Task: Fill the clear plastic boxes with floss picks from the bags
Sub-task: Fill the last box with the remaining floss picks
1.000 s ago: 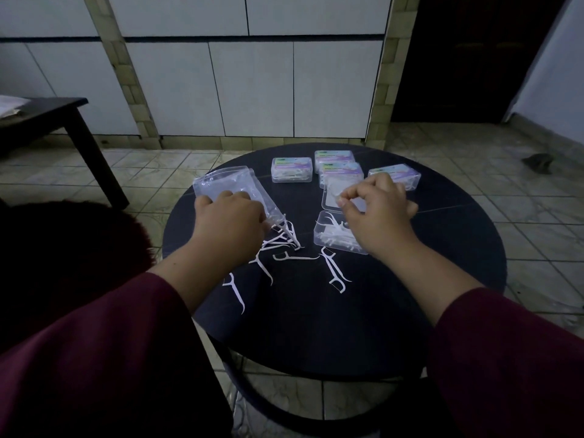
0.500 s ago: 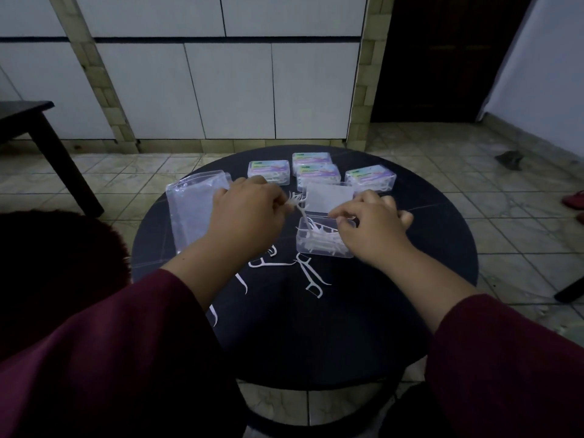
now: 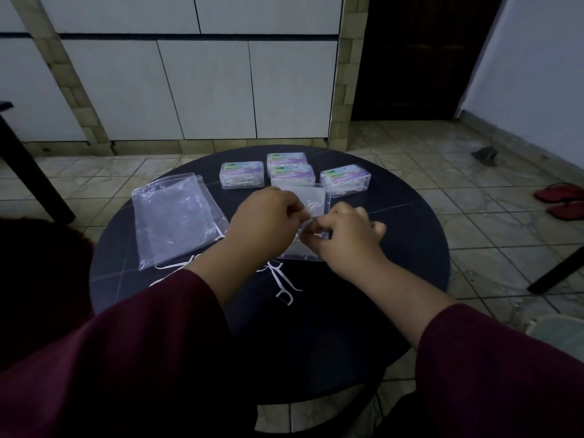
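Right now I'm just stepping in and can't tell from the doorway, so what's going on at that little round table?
A person is packing floss picks into an open clear box on the dark round table. Both the left hand and the right hand are working picks over it with curled fingers. Four closed, filled boxes sit at the far side, a clear plastic bag lies to the left, and loose picks remain on the table.

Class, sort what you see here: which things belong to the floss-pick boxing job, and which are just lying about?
Job: open clear box, four closed boxes, plastic bags, loose floss picks, left hand, right hand, round table.

Lying about: red slippers, dark object on floor.
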